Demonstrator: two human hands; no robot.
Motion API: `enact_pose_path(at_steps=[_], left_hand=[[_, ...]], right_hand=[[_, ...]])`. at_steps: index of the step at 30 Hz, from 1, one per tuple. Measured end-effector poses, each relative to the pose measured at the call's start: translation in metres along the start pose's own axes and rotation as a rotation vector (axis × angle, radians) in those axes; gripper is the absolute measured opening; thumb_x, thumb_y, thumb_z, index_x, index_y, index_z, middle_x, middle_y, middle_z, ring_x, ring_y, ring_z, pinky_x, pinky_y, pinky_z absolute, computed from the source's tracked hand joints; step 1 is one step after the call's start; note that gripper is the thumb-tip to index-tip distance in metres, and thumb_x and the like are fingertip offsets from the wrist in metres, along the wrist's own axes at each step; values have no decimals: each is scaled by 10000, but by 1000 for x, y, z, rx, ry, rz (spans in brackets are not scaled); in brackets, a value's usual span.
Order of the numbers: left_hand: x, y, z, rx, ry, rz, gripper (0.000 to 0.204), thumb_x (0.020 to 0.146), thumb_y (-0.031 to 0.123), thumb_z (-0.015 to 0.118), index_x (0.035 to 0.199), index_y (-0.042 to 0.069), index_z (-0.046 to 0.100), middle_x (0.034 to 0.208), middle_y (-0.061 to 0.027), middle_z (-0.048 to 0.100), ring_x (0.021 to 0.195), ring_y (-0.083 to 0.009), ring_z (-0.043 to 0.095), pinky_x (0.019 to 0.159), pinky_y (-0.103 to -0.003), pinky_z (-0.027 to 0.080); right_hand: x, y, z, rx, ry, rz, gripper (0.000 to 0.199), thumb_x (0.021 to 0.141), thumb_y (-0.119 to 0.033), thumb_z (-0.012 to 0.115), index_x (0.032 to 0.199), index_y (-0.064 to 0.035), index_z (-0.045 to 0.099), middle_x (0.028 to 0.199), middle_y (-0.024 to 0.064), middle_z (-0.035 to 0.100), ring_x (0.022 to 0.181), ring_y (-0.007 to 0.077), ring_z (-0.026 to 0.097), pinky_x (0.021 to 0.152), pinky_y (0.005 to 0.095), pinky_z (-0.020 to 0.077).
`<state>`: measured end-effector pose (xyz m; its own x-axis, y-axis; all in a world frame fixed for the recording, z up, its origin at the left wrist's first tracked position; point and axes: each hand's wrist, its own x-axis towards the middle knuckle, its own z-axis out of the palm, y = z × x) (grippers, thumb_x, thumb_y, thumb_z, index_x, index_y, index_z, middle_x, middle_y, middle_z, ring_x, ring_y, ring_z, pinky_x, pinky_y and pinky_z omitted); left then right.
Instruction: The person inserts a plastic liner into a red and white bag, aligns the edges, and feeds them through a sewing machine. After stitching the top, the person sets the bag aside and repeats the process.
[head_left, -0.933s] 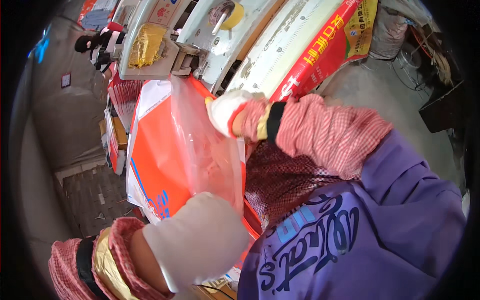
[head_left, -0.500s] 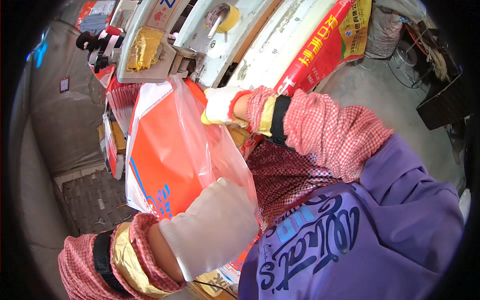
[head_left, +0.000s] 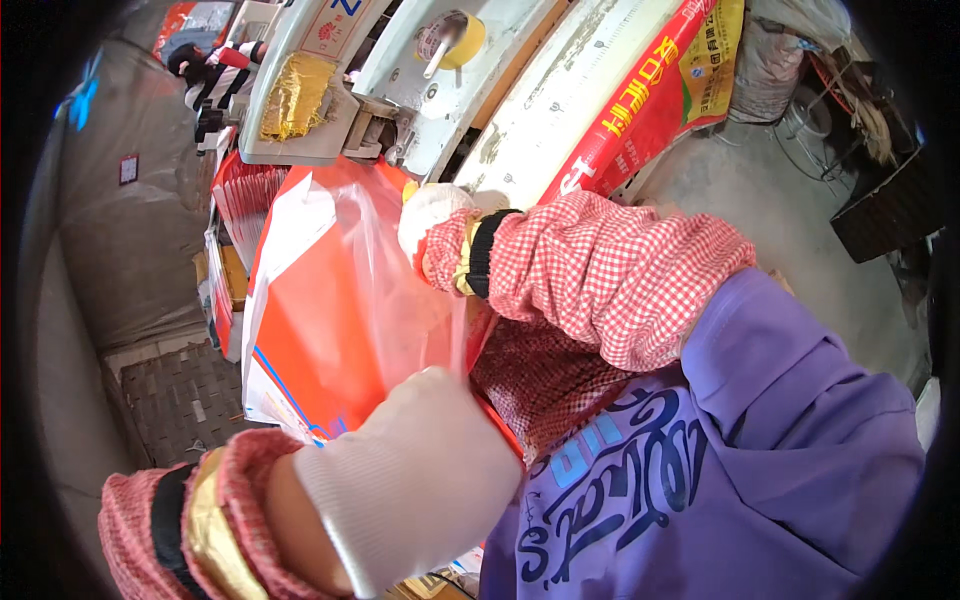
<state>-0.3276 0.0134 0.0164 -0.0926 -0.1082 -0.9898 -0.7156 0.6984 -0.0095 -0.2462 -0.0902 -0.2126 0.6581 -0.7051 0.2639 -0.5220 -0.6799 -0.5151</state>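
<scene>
the left hand, in a white knit glove, is bent over the lower right edge of a red-and-white bag with clear film across it; its fingers are hidden, so how firmly it grips cannot be told; the right hand, gloved too, is at the bag's upper right edge, its grip likewise unclear; the bag lies between the hands, just below the pale machine head; a yellow tape roll rests on the machine bed; a red-and-yellow sack runs along the white tabletop's right edge
</scene>
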Motion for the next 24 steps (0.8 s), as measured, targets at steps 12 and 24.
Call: enact_pose_path(at_steps=[12,24], left_hand=[[-28,-34,5,100,-287,-225,200,787,274,633,764,95,717,668,-63,648,638,-258,644,571,-383,500],[66,-40,-10,-160,357,153,281,763,322,618,648,67,649,612,-132,597,624,-327,617,566,-433,486]], right_hand=[[-11,-1,43,-797,510,175,170,681,-233,626,528,-161,622,487,41,536,433,207,501,445,388,426],[63,17,104,2213,-32,-230,202,822,-221,586,778,-45,673,767,120,650,724,251,627,665,421,508]])
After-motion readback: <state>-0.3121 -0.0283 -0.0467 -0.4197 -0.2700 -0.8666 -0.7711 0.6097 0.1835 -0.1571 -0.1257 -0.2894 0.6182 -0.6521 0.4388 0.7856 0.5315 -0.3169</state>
